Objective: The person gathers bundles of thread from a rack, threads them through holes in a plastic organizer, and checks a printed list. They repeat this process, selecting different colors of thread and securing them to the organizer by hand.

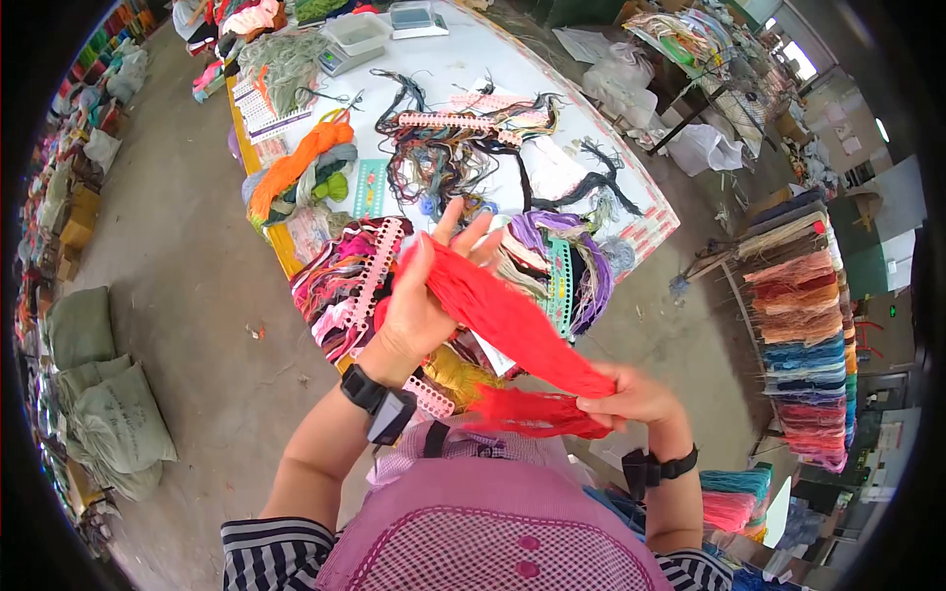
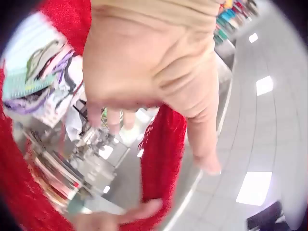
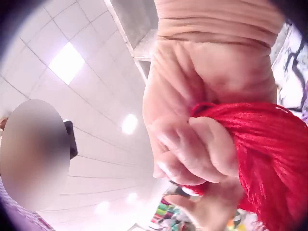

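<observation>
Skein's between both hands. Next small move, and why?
Probably pull the right hand a little away from the left hand to tauten the skein: it hangs looped over the left hand's straight fingers, the right hand grips its lower end, and strands bunch loosely beside that grip.

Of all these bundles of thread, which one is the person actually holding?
The red skein, stretched between the left hand and right hand. The orange bundle and purple bundle lie untouched on the table.
</observation>
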`<state>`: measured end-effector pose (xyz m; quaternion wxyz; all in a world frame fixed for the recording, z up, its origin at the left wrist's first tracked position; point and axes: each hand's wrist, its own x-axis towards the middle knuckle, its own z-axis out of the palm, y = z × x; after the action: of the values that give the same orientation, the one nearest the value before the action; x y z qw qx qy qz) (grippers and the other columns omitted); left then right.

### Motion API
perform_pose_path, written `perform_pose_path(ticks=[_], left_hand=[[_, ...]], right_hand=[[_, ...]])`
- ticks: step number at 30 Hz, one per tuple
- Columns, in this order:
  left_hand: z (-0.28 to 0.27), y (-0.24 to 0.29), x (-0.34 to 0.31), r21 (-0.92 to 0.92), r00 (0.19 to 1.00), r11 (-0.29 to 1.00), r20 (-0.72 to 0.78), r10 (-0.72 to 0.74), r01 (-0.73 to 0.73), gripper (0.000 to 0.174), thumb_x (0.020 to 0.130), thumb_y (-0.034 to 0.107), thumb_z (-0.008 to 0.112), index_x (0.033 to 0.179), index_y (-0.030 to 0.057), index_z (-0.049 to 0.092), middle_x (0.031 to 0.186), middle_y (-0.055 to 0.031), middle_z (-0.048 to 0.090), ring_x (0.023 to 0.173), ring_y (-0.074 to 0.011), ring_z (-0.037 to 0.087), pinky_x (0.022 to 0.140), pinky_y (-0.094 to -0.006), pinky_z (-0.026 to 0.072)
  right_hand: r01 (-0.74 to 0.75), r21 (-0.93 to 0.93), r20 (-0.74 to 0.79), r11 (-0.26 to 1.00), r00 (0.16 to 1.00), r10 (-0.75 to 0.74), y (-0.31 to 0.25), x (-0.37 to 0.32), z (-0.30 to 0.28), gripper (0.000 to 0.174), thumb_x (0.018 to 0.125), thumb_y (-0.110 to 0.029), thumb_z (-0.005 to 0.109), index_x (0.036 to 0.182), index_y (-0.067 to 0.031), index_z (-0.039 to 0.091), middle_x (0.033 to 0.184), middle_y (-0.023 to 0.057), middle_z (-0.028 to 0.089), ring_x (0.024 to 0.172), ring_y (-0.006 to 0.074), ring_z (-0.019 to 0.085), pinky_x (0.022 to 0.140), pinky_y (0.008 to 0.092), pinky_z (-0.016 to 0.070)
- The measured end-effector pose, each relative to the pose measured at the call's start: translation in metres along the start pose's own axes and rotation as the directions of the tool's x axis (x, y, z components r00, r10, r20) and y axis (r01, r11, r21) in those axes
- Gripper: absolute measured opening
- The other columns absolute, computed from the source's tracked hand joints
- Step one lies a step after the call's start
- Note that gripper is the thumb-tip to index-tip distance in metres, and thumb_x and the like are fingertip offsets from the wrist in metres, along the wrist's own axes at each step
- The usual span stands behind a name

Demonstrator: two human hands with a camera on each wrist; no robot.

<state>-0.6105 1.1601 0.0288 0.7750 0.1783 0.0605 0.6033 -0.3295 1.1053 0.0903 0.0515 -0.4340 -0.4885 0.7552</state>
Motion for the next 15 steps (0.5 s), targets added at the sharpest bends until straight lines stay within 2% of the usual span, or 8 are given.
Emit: perform_pose_path(ticks=[1, 2, 3, 5, 7, 9, 11, 15], left_hand=[[0.003, 0.003, 0.005, 0.0, 0.979, 1.0, -0.203, -0.016, 0.017, 0.069, 0.097, 0.054, 0.035, 0.148, 0.0079, 0.026, 0.15, -0.0129, 0.033, 0.138, -0.0287, 0.03, 0.113, -0.0456, 0.0263], [0.006, 0.003, 0.006, -0.002, 0.979, 1.0, -0.204, -0.028, 0.028, 0.069, 0.097, 0.054, 0.035, 0.148, 0.0079, 0.026, 0.15, -0.0129, 0.033, 0.138, -0.0287, 0.03, 0.113, -0.0456, 0.0263], [0.009, 0.001, 0.007, 0.009, 0.982, 0.993, -0.154, -0.111, 0.114, 0.073, 0.097, 0.057, 0.031, 0.147, 0.0052, 0.026, 0.151, -0.0121, 0.032, 0.138, -0.0289, 0.03, 0.113, -0.0465, 0.0274], [0.014, -0.006, 0.007, 0.015, 0.969, 0.974, -0.104, -0.224, 0.227, 0.077, 0.096, 0.06, 0.026, 0.146, 0.0024, 0.026, 0.151, -0.0113, 0.032, 0.138, -0.029, 0.03, 0.112, -0.0475, 0.0285], [0.02, -0.019, 0.005, 0.074, 0.926, 0.93, -0.152, -0.345, 0.359, 0.084, 0.094, 0.065, 0.021, 0.146, -0.0008, 0.027, 0.15, -0.013, 0.033, 0.137, -0.0295, 0.031, 0.11, -0.0476, 0.0312], [0.023, -0.033, 0.003, 0.161, 0.907, 0.896, -0.164, -0.389, 0.413, 0.089, 0.092, 0.068, 0.015, 0.146, -0.0017, 0.025, 0.15, -0.0127, 0.033, 0.136, -0.0268, 0.033, 0.11, -0.0441, 0.032], [0.021, -0.039, 0.003, 0.329, 0.901, 0.847, -0.024, -0.434, 0.417, 0.085, 0.093, 0.067, 0.014, 0.147, 0.0032, 0.028, 0.151, -0.007, 0.03, 0.139, -0.0239, 0.029, 0.111, -0.0422, 0.0299], [0.026, -0.037, 0.01, 0.623, 0.937, 0.715, -0.089, -0.337, 0.316, 0.085, 0.094, 0.066, 0.012, 0.146, 0.0006, 0.028, 0.153, -0.0095, 0.026, 0.141, -0.0224, 0.025, 0.114, -0.0374, 0.0229]], right_hand=[[-0.018, -0.015, -0.079, 1.0, 0.997, 0.017, 0.011, 0.004, -0.002, 0.045, 0.091, -0.021, 0.065, 0.129, -0.004, 0.05, 0.075, 0.0031, 0.062, 0.058, 0.0079, 0.057, 0.051, 0.0209, 0.0452], [0.136, -0.207, -0.128, 0.969, 0.978, -0.165, 0.019, 0.011, 0.001, 0.042, 0.09, -0.02, 0.066, 0.128, -0.0046, 0.054, 0.087, 0.0043, 0.064, 0.074, 0.0107, 0.061, 0.067, 0.0247, 0.049], [0.134, -0.195, -0.139, 0.972, 0.977, -0.163, 0.022, 0.019, 0.003, 0.042, 0.09, -0.02, 0.066, 0.128, -0.0046, 0.054, 0.087, 0.0043, 0.064, 0.074, 0.0107, 0.061, 0.067, 0.0247, 0.049], [0.315, -0.443, -0.292, 0.84, 0.835, -0.467, 0.02, 0.036, 0.003, 0.035, 0.09, -0.014, 0.065, 0.121, -0.0001, 0.058, 0.103, 0.0037, 0.063, 0.094, 0.0094, 0.058, 0.082, 0.0258, 0.0466], [0.438, -0.062, -0.544, 0.897, 0.738, -0.398, 0.01, 0.057, 0.009, 0.021, 0.086, -0.012, 0.068, 0.104, -0.002, 0.066, 0.091, 0.0025, 0.065, 0.082, 0.0112, 0.06, 0.074, 0.0278, 0.0477], [0.503, -0.297, -0.542, 0.812, 0.612, -0.577, -0.012, 0.072, 0.012, 0.015, 0.087, -0.01, 0.066, 0.098, -0.0007, 0.064, 0.087, 0.0005, 0.064, 0.082, 0.0081, 0.058, 0.072, 0.0238, 0.0459], [0.513, -0.214, -0.502, 0.831, 0.673, -0.544, -0.009, 0.089, 0.005, 0.011, 0.088, -0.01, 0.064, 0.095, -0.0014, 0.063, 0.085, -0.0002, 0.063, 0.08, 0.0069, 0.057, 0.07, 0.0227, 0.0452], [0.535, 0.115, -0.4, 0.837, 0.796, -0.454, -0.006, 0.095, -0.006, 0.009, 0.093, -0.012, 0.06, 0.088, -0.0041, 0.06, 0.082, -0.002, 0.061, 0.075, 0.0042, 0.055, 0.065, 0.021, 0.0439]])
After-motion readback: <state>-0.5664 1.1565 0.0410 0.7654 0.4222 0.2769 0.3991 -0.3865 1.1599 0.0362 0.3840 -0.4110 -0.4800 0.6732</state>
